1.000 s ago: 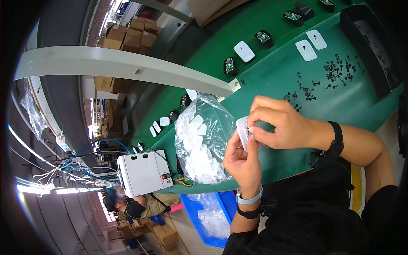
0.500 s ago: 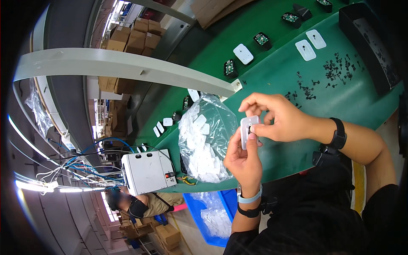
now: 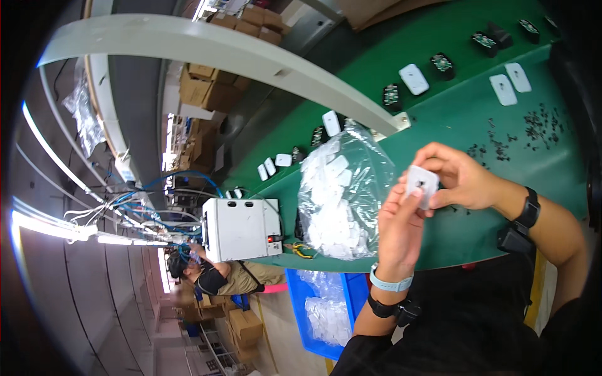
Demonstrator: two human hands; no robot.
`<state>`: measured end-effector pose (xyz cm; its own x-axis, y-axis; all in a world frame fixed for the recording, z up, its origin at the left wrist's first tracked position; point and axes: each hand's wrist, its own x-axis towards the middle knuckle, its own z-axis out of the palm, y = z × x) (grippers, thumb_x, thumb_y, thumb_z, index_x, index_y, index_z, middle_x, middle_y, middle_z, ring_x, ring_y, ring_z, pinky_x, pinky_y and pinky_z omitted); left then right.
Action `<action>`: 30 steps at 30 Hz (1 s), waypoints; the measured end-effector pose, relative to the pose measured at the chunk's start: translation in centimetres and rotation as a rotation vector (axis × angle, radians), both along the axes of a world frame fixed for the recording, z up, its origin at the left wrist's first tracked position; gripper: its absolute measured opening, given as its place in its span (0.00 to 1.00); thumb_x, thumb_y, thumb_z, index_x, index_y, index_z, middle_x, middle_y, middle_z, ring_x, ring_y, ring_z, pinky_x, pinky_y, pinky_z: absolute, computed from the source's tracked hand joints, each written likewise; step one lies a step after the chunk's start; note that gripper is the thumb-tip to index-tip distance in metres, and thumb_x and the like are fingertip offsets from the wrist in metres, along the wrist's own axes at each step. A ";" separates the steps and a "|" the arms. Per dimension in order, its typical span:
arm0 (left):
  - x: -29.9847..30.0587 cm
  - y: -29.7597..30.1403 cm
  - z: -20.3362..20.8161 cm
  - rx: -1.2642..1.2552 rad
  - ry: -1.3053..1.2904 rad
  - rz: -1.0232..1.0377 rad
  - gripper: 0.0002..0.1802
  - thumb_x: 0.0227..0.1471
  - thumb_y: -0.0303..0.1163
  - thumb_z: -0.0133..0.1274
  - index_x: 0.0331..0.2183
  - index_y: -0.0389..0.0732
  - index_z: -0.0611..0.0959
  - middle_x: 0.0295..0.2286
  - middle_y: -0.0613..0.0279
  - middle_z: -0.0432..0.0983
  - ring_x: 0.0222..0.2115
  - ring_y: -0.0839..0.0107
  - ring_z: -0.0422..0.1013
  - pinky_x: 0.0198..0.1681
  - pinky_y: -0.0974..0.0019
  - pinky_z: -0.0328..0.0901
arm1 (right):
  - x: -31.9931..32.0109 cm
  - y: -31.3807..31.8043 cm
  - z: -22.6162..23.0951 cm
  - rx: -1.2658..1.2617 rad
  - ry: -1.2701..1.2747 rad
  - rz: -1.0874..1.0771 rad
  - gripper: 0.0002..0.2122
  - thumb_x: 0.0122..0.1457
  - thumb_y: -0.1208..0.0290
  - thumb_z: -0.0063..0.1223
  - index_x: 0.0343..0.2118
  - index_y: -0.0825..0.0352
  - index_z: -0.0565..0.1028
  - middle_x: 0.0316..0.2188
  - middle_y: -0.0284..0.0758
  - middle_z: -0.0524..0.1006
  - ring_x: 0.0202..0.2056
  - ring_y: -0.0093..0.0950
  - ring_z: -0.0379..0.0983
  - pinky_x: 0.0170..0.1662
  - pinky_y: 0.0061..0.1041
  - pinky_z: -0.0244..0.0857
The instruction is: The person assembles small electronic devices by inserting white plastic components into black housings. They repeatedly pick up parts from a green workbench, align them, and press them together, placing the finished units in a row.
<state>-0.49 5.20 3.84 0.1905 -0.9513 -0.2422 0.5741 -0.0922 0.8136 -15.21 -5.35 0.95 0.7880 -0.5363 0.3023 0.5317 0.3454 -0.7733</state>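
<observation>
We held a small white plastic plate [image 3: 421, 183] between both hands, just to the right of the clear bag [image 3: 338, 197] of white parts that stood on the green belt [image 3: 451, 119]. Our right hand [image 3: 461, 178] pinched the plate by its upper and right edges, fingers curled narrow around it. Our left hand [image 3: 401, 229] rose from below, its fingertips touching the plate's left and lower edge, so the piece was gripped from both sides above the belt and not resting on it.

The bag was full of similar white pieces and bulged upright, touching the belt. Beyond the bag, farther up the belt, lay several white covers [image 3: 414, 79] and dark modules [image 3: 442, 64] in loose rows. To the right of the bag, past our hands, a scatter of small black screws [image 3: 539, 128] lay on the belt. To the left of the bag stood a white box-shaped machine [image 3: 241, 229]. Below the bag, off the belt's near edge, a blue bin [image 3: 295, 301] held more bagged white parts, and another person [image 3: 219, 276] sat beneath the machine.
</observation>
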 end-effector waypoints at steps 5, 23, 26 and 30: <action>2.5 -0.6 2.3 0.100 -0.266 -0.216 0.19 0.57 0.25 0.56 0.49 0.39 0.70 0.39 0.58 0.78 0.34 0.73 0.75 0.34 0.67 0.70 | 0.0 0.2 0.1 0.187 0.049 0.007 0.32 0.51 0.80 0.66 0.57 0.66 0.61 0.49 0.40 0.74 0.52 0.28 0.71 0.53 0.29 0.67; 37.2 -12.5 -2.9 0.599 -2.091 0.402 0.30 0.42 0.42 0.63 0.39 0.26 0.75 0.33 0.36 0.79 0.37 0.40 0.76 0.42 0.50 0.71 | 0.1 -2.7 -0.7 0.289 -0.044 -0.113 0.32 0.50 0.72 0.70 0.56 0.65 0.64 0.47 0.37 0.74 0.49 0.31 0.75 0.52 0.31 0.69; 27.2 -10.0 3.5 0.229 -1.962 0.528 0.27 0.43 0.35 0.64 0.40 0.30 0.72 0.29 0.48 0.79 0.28 0.59 0.77 0.35 0.61 0.70 | -1.3 -2.8 0.1 0.269 -0.034 -0.132 0.32 0.50 0.73 0.69 0.56 0.66 0.64 0.47 0.38 0.74 0.49 0.31 0.75 0.52 0.30 0.69; 19.4 -4.0 4.5 -0.075 -1.129 0.345 0.18 0.48 0.17 0.60 0.41 0.35 0.73 0.35 0.61 0.78 0.31 0.79 0.72 0.33 0.77 0.65 | -1.6 -2.5 -0.2 0.245 -0.012 -0.135 0.32 0.50 0.76 0.68 0.57 0.68 0.64 0.48 0.39 0.74 0.50 0.30 0.74 0.53 0.30 0.69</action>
